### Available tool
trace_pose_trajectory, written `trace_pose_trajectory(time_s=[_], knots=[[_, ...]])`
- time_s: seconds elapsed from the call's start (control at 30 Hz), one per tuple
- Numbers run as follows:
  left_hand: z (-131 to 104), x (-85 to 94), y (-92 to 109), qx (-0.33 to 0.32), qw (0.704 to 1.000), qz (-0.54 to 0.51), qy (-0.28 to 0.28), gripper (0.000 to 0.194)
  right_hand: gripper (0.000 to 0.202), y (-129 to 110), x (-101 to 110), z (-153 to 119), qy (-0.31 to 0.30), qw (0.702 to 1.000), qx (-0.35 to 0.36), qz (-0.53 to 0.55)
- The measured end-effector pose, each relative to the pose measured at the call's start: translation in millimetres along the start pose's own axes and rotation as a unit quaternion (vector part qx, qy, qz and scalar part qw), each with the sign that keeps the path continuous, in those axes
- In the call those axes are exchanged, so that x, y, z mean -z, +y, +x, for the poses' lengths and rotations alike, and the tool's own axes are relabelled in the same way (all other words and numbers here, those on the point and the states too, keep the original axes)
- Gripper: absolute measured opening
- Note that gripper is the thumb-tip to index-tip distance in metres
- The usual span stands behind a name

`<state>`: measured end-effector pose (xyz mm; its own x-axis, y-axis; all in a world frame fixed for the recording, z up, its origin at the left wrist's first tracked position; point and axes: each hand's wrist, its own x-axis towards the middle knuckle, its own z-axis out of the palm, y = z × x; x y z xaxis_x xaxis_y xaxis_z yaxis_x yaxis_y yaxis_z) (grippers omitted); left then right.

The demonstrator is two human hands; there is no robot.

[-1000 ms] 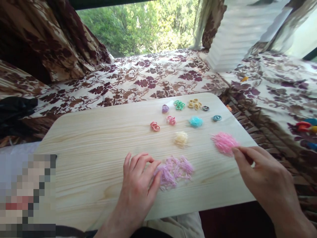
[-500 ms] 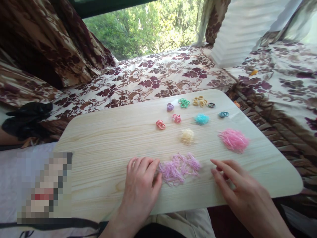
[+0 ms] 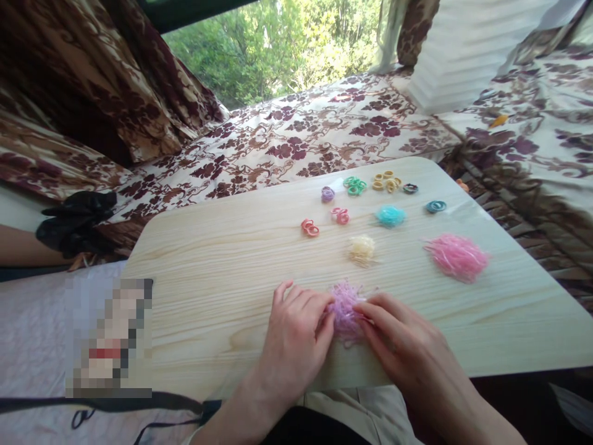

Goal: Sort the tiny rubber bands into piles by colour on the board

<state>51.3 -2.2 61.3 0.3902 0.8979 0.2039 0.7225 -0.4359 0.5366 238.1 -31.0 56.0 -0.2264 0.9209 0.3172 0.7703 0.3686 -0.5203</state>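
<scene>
A pile of thin purple elastic bands [image 3: 347, 309] lies near the front edge of the pale wooden table [image 3: 208, 278]. My left hand [image 3: 301, 324] is closed at the pile's left side, thumb and fingers pinching its strands. From the right, my right hand [image 3: 401, 330] pinches the same pile with its fingertips. Beyond it are a cream pile [image 3: 362, 250], a larger pink pile [image 3: 456, 256] and a turquoise pile [image 3: 390, 216].
Small bunches of bands sit farther back: red [image 3: 310, 228], pink [image 3: 340, 215], purple [image 3: 327, 194], green [image 3: 355, 185], yellow [image 3: 386, 181], dark [image 3: 410, 188] and teal [image 3: 436, 206]. A pixelated object [image 3: 111, 337] is at left. Patterned fabric [image 3: 287, 139] lies behind the table.
My right hand has moved left onto the purple pile and closed on it. The purple bands, spread out before, are now gathered into a tighter clump between my hands. The view has shifted slightly.
</scene>
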Motion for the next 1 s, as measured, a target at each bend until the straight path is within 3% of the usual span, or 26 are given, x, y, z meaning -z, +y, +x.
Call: trace_pose_trajectory(time_s=[0.1, 0.2, 0.27, 0.37, 0.5, 0.83, 1.0], knots=[[-5, 3.5, -3, -0.015, 1.000, 0.009, 0.004, 0.027, 0.021, 10, 7, -4, 0.001, 1.000, -0.007, -0.003], [-2, 3.3, -3, -0.018, 0.999, 0.049, -0.003, 0.051, 0.026, 21, 10, -2, 0.003, 0.997, -0.031, -0.074], [4, 0.6, 0, -0.022, 0.997, 0.063, -0.025, 0.055, 0.029, 25, 8, 4, -0.004, 0.994, -0.023, -0.110], [11, -4.5, 4, -0.032, 0.996, 0.063, -0.046, 0.038, 0.026, 22, 2, 14, -0.031, 0.994, 0.014, -0.102], [11, -8.2, 2, -0.036, 0.999, 0.036, -0.017, 0.019, 0.021, 20, 0, 15, -0.040, 0.996, 0.019, -0.083], [4, -1.6, -7, -0.016, 0.999, -0.015, 0.035, 0.016, 0.021, 37, 16, -3, 0.013, 0.997, -0.036, -0.068], [2, -5.3, -4, -0.027, 0.999, 0.008, 0.040, 0.015, 0.020, 25, 19, -12, -0.006, 0.998, -0.032, -0.055]])
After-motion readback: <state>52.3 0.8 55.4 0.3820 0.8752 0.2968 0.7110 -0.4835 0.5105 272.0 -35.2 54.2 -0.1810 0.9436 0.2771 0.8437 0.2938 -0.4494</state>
